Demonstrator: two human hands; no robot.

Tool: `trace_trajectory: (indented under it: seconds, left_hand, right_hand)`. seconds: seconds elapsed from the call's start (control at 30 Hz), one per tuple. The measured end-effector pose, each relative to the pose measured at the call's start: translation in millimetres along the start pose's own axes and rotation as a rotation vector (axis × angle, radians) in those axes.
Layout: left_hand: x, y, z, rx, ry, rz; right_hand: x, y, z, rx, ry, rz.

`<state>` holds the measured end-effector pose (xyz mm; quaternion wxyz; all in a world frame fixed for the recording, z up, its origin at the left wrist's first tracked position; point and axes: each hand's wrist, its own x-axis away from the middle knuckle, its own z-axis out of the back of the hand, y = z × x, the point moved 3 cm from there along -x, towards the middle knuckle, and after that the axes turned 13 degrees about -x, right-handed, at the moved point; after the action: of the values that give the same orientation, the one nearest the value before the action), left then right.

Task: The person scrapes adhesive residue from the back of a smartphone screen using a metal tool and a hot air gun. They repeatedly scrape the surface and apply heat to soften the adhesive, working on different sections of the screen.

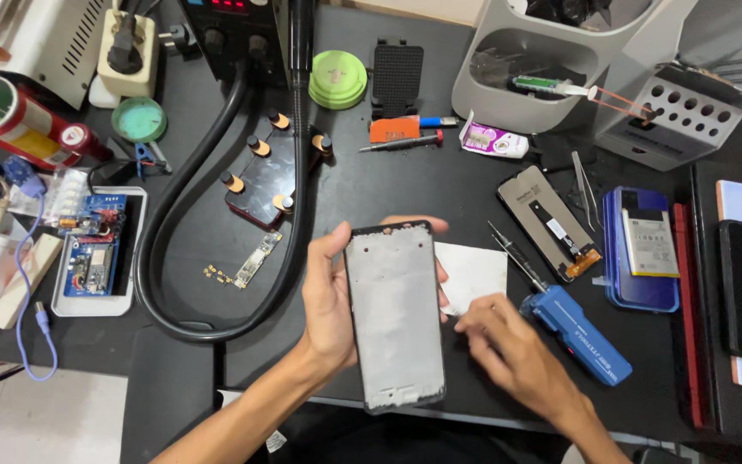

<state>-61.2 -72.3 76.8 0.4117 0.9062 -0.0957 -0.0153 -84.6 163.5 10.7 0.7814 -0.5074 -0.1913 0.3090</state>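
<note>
Holding stripped grey metal phone frame with black rim (395, 314) upright above black work surface (388, 185), left hand (330, 302) grip wrapping its edge; right hand (508, 344) grip narrowing onto white paper sheet (472, 273). Teardown looking done: blue-cased battery half (641, 249), detached display panel (547, 223) lying apart; reassembly pending.

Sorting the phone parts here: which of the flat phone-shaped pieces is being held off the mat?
The grey phone frame, gripped upright-facing in the left hand. The display panel and blue phone back lie on the mat.
</note>
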Motion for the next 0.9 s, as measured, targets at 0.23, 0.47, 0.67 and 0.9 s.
trace_trajectory:
  seconds: [0.23,0.47,0.67,0.9]
  left_hand:
    - [-18.3,-45.4,39.7,-0.012,0.213,0.123]
    - [-18.4,-80.2,60.9,-0.072,0.299,0.176]
    - [-14.2,-95.7,64.3,-0.175,0.335,0.045]
    - [-10.5,-98.2,68.7,-0.284,0.340,-0.054]
  right_hand:
    - [-5.0,52.3,17.0,-1.132,0.138,-0.201]
    - [-29.8,42.6,-12.9,-0.929,0.157,0.065]
    - [-45.9,14.4,-50.1,-0.006,0.442,0.309]
    - [-47.2,-3.7,-57.7,0.163,0.310,0.580]
